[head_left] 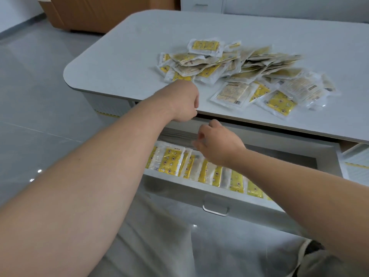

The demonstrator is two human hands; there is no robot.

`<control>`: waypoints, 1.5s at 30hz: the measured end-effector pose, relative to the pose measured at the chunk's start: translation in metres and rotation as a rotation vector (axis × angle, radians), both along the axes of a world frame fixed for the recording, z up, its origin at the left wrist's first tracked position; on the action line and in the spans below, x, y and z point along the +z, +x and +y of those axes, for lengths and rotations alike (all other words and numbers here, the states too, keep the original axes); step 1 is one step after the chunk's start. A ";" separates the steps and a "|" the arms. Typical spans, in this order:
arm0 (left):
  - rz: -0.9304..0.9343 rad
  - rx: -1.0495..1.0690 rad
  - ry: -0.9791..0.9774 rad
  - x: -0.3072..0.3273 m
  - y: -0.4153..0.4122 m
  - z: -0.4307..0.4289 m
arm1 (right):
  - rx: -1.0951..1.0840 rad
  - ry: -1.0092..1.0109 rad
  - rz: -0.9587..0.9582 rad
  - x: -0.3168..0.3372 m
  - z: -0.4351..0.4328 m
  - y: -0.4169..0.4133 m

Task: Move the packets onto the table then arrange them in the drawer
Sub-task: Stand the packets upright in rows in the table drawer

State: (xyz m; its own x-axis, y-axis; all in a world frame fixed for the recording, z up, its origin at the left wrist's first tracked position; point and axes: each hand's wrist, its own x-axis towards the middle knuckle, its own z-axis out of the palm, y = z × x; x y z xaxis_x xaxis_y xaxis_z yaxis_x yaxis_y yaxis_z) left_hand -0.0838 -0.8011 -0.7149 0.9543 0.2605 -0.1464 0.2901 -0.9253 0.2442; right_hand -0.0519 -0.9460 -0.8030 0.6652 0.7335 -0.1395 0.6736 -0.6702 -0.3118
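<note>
One row of yellow-and-clear plastic packets is filed in the open white drawer; a heap remains on the pale grey table. What the curled left hand and right hand hold cannot be told.

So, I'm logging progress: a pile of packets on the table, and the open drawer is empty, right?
Not empty. The head view shows a row of packets standing along the front of the open drawer. The pile on the table is as you say.

Your floor: glossy grey tiles, bright light spots. Beyond, you have a brown wooden cabinet and a white drawer unit.
</note>
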 end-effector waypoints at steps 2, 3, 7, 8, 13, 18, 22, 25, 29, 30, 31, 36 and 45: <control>-0.062 -0.040 -0.049 -0.004 0.011 -0.017 | -0.020 0.050 -0.058 0.016 -0.030 0.010; -0.085 -0.070 -0.056 -0.008 0.017 -0.025 | -0.036 0.062 -0.110 0.022 -0.046 0.016; -0.137 -0.182 0.022 -0.025 0.036 -0.051 | -0.172 -0.122 -0.495 0.032 -0.111 0.042; -0.143 -0.200 0.042 -0.028 0.039 -0.054 | -0.204 -0.181 -0.521 0.032 -0.123 0.046; -0.081 -0.228 0.196 -0.038 0.049 -0.063 | -0.240 -0.225 -0.407 0.029 -0.142 0.065; -0.225 -0.196 0.369 -0.044 0.046 -0.072 | -0.137 -0.079 -0.599 0.022 -0.152 0.072; -0.328 -0.265 0.355 -0.051 0.032 -0.070 | -0.070 0.104 -0.664 0.020 -0.160 0.071; -0.360 -0.307 0.217 -0.047 0.020 -0.063 | -0.032 0.265 -0.724 0.019 -0.161 0.065; -0.376 -0.280 -0.056 -0.020 0.005 -0.053 | 0.034 0.455 -0.802 0.026 -0.152 0.055; -0.406 -0.260 -0.102 -0.011 0.002 -0.050 | 0.031 0.495 -0.809 0.028 -0.149 0.053; -0.430 -0.222 -0.149 -0.002 -0.001 -0.048 | 0.024 0.526 -0.813 0.030 -0.145 0.051; -0.262 -0.075 -0.279 0.020 -0.003 -0.035 | -0.082 0.599 -0.610 0.044 -0.128 0.032; 0.259 -0.089 -0.242 -0.038 0.002 -0.005 | -0.233 0.685 0.433 0.049 -0.120 0.018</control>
State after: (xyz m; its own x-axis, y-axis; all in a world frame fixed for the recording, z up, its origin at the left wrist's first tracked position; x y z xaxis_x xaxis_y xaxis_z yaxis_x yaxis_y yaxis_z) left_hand -0.0821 -0.8062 -0.7528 0.8949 0.1058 -0.4336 0.2916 -0.8740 0.3886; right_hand -0.0338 -1.0660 -0.7538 0.8002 0.5997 0.0091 0.2692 -0.3455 -0.8990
